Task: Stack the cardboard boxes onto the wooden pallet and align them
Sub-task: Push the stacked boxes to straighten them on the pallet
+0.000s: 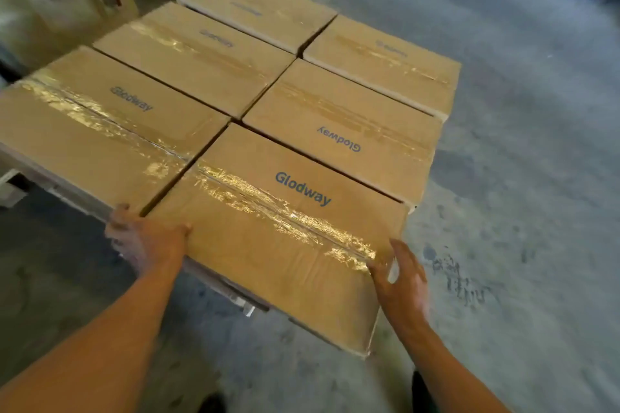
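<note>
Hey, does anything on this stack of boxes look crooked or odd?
Yes. The nearest box, gripped by the left hand and pressed by the right hand, seems to jut out past the box on its left. The box behind it has its lettering upside down.

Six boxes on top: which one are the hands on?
The near-right box, sticking out toward the person past its left neighbour. The left hand grips its near-left corner; the right hand presses its right end.

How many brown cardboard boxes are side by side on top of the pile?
6 cardboard boxes: near-left box, middle-left box, far-left box, near-right box, middle-right box, far-right box. More may hide underneath.
</note>
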